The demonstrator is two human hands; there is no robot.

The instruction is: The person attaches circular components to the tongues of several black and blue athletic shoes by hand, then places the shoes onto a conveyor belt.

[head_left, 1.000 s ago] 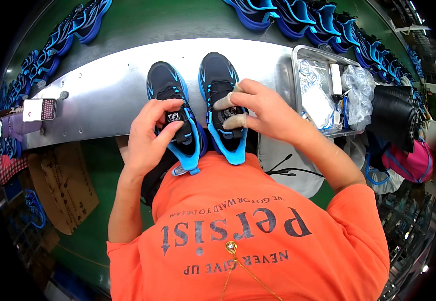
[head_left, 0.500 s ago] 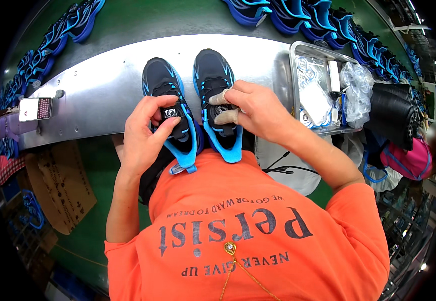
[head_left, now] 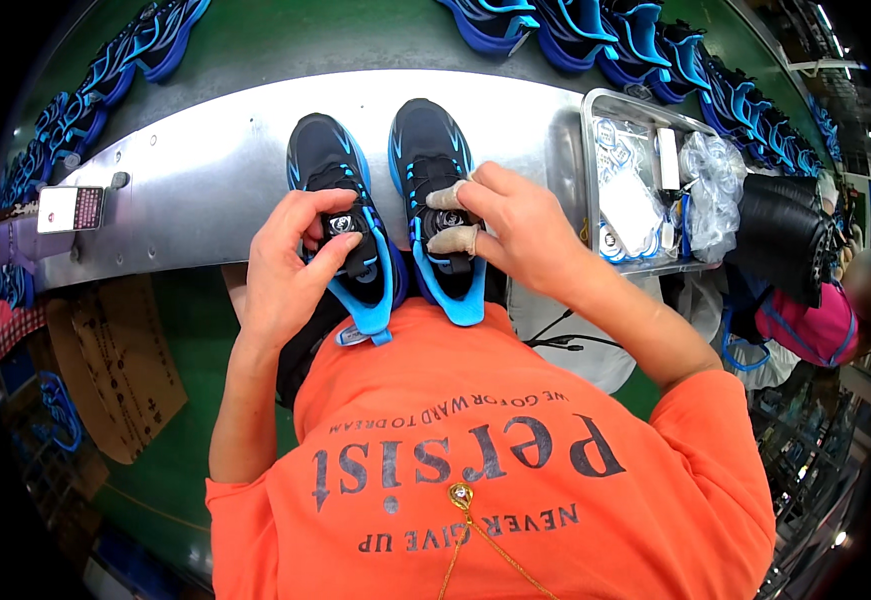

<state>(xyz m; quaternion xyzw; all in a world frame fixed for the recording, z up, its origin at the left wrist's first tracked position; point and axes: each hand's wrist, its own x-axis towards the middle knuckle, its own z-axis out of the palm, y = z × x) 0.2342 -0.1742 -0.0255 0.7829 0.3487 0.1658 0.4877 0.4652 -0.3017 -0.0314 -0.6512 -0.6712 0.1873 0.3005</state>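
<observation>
Black-and-blue pair, head view: left shoe [head_left: 333, 165] and right shoe [head_left: 425, 165] on steel bench [head_left: 215, 185], heels toward you, guessing for easy reach. Your left hand [head_left: 290, 255] and right hand [head_left: 530, 225] each bracket tongue badge [head_left: 342, 222], thumb opposite finger; can't tell if pinching. Tray [head_left: 589, 160] off right, probably kept handy.

From my remote post I distinguish two shoes [head_left: 425, 142], black with bright-blue trim [head_left: 465, 308] and darker blue soles [head_left: 401, 278], an orange shirt [head_left: 500, 385] with dark lettering [head_left: 473, 458], a silver-grey bench [head_left: 210, 190], dark-printed brown cardboard [head_left: 120, 370], and a red-and-white checked cloth [head_left: 10, 327].
</observation>
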